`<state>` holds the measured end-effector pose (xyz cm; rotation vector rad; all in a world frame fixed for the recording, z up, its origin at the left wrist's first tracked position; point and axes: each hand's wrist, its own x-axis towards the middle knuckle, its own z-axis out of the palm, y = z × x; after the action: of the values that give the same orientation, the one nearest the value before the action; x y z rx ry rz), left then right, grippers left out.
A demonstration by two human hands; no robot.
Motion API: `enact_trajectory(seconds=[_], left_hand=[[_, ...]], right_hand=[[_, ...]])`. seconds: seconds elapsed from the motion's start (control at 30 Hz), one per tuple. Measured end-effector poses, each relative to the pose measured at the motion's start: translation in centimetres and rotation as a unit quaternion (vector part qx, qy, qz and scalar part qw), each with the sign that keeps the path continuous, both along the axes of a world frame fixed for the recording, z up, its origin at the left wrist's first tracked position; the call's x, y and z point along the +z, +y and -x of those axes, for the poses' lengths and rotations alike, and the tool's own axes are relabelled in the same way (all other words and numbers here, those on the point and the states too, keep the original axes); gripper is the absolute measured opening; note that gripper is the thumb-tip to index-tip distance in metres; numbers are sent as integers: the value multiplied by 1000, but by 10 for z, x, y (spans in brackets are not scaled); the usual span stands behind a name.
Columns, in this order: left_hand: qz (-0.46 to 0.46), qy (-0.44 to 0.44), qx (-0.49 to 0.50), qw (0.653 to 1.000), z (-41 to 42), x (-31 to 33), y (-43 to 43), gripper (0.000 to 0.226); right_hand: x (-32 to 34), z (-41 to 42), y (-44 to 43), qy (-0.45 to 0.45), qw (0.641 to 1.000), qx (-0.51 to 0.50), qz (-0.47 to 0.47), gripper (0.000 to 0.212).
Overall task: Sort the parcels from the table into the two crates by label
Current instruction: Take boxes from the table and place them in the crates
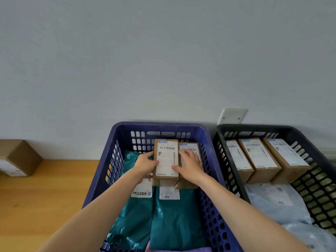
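Gripping box [166, 157] in blue crate [160, 124] w/ left hand [145, 163], right hand [190, 164] flat alongside; black crate [254, 126]: 3 boxes [260, 155].

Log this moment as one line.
left hand grips box; right hand rests on next box; both in blue crate; black crate holds three boxes

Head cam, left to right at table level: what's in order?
Cardboard box on the table → blue crate left wall → left hand → labelled box → right hand → black crate.
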<state>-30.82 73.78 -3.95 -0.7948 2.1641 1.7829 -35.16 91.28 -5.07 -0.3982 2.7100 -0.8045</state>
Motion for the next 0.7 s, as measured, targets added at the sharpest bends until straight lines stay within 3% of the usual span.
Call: enact_trajectory(seconds=[0.07, 0.17, 0.33, 0.5, 0.7], left_hand=[[8, 3, 18, 1000, 0, -2, 0, 44], [16, -3, 37, 999, -2, -4, 4, 43], [45, -12, -16, 999, -16, 8, 5, 57], [60, 47, -14, 997, -52, 40, -13, 53], [59, 159, 39, 985, -99, 85, -58, 48]], right_hand=[[1, -1, 0, -6, 1000, 17, -6, 81], [2, -2, -1, -16, 998, 41, -32, 74], [10, 1, -1, -25, 998, 33, -45, 69], [36, -11, -17, 26, 996, -5, 89, 57], [79, -48, -80, 57, 978, 5, 202, 59]])
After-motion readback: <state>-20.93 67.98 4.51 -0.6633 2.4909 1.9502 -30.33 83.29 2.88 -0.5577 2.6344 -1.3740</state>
